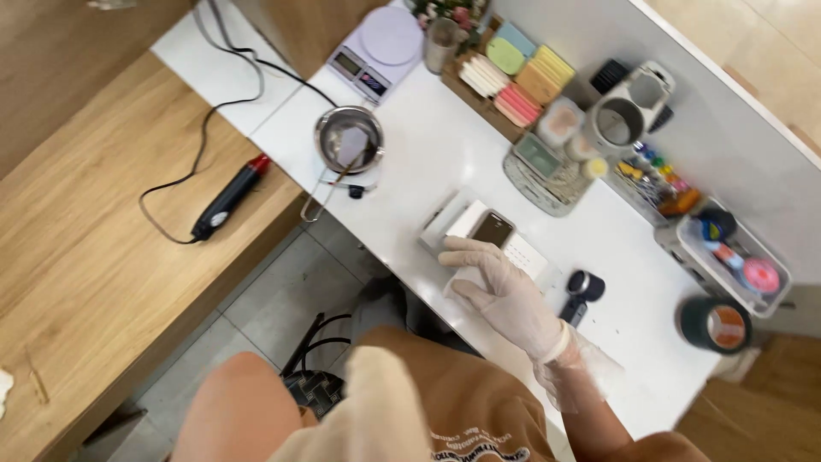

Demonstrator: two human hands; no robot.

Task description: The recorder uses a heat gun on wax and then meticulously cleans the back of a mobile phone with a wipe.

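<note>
My gloved right hand (pixel 505 291) rests flat, ungripping, on the white mould (pixel 479 235); left hand unseen; metal pot (pixel 349 139) untouched, pouring seemingly not begun.

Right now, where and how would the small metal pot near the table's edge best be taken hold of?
Grip the metal pot by its long wire handle, coming from the table's near edge, where the handle points out past the white tabletop. The bowl holds a utensil and some contents, so lifting by the handle probably keeps it level. The gloved right hand rests further along, by the phone.
</note>
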